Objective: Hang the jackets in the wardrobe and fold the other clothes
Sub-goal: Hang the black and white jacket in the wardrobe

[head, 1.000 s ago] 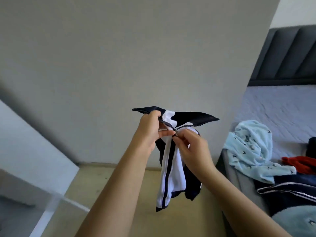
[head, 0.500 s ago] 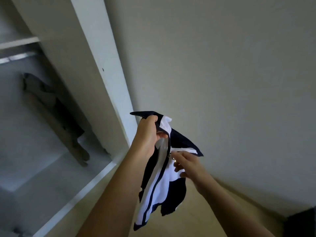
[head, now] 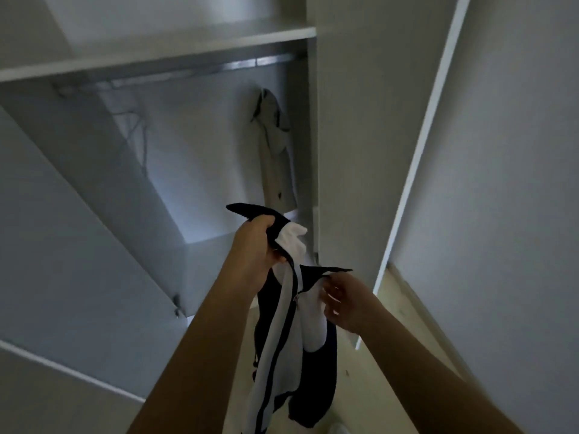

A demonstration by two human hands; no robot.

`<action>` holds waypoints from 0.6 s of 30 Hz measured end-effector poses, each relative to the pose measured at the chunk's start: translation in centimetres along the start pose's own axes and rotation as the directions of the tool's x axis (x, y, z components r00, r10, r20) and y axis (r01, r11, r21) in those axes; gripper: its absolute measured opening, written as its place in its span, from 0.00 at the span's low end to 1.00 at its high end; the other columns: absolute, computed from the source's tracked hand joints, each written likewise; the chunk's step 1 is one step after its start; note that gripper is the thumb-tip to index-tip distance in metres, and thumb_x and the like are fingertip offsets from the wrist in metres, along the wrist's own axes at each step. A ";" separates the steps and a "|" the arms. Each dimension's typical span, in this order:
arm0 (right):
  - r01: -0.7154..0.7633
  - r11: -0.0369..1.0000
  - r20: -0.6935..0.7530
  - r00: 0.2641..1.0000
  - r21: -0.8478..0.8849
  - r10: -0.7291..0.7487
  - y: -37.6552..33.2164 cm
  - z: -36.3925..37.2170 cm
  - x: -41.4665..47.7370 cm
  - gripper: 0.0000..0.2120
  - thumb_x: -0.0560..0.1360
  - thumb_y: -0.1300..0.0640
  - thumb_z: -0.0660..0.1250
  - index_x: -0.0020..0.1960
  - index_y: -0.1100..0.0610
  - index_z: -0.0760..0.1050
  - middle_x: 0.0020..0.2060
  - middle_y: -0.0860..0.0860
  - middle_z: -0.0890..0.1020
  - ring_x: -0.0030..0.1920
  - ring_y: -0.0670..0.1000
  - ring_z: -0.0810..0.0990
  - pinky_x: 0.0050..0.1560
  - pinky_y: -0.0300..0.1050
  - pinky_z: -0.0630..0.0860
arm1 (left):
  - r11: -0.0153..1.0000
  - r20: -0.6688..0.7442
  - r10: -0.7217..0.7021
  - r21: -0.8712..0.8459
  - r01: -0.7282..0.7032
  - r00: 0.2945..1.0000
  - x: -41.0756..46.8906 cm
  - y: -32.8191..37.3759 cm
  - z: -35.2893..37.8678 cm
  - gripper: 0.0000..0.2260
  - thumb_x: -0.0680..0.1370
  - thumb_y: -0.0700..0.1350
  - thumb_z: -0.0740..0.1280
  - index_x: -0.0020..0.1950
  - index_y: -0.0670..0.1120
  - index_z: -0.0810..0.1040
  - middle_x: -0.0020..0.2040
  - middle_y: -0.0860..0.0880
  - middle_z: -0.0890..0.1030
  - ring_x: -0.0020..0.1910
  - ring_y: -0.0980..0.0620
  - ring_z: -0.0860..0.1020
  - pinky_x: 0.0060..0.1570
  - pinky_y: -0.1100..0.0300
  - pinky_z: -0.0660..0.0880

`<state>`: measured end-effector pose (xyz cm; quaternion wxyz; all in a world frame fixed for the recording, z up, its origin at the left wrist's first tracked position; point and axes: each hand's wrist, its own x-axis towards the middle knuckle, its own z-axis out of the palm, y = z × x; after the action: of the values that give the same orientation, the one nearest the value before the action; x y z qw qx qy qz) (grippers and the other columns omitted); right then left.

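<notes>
A small navy and white zip jacket (head: 282, 346) hangs in front of me before the open wardrobe. My left hand (head: 255, 245) grips its collar at the top, with one dark collar point sticking out to the left. Lower and to the right, my right hand (head: 344, 303) holds the other front edge near the zip, just under the second collar point. The jacket's body dangles between my forearms. Inside the wardrobe a metal hanging rail (head: 219, 68) runs under a shelf.
A light grey jacket (head: 277, 151) hangs at the rail's right end. Thin wire hangers (head: 134, 130) hang at the left. A white shelf (head: 156, 47) sits above the rail. The wardrobe's open door edge (head: 416, 170) stands to the right, by a plain wall and beige floor.
My view has swung from the wall and bed to the open wardrobe's inside. The zip has come open, and my right hand has dropped lower while the left stays on the collar.
</notes>
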<state>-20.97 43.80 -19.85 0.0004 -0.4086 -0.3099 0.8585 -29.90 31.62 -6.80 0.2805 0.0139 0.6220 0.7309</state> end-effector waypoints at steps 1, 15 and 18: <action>-0.018 0.999 0.003 1.000 -0.042 0.018 -0.4 1.4 1.4 0.06 0.74 0.60 0.63 0.38 0.57 0.72 0.30 0.50 0.75 0.30 0.48 0.72 0.32 0.39 0.64 | 1.000 -0.042 0.006 -0.023 -0.007 0.999 1.3 0.5 -0.9 0.10 0.81 0.40 0.57 0.60 0.40 0.73 0.29 0.50 0.79 0.33 0.52 0.77 0.32 0.60 0.77; 0.058 0.888 0.229 0.972 -0.455 0.054 -4.0 19.2 15.7 0.07 0.76 0.62 0.61 0.43 0.59 0.77 0.35 0.54 0.80 0.35 0.49 0.78 0.36 0.41 0.72 | 0.948 -0.452 -0.063 -0.306 -0.088 0.890 14.6 4.8 -17.6 0.09 0.80 0.38 0.57 0.44 0.39 0.75 0.39 0.42 0.79 0.39 0.47 0.78 0.40 0.56 0.74; 0.043 0.798 0.142 0.988 -0.601 0.054 -4.2 22.4 18.7 0.04 0.75 0.62 0.63 0.44 0.60 0.76 0.35 0.54 0.79 0.36 0.51 0.78 0.38 0.42 0.72 | 0.961 -0.427 -0.095 -0.276 -0.029 0.899 18.7 6.0 -20.8 0.08 0.81 0.39 0.58 0.52 0.37 0.75 0.43 0.41 0.79 0.42 0.46 0.78 0.40 0.55 0.74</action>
<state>-50.23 40.06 -20.08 -0.1553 -0.3220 -0.5643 0.7441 -55.66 20.42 -12.18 0.1459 -0.1998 0.5612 0.7898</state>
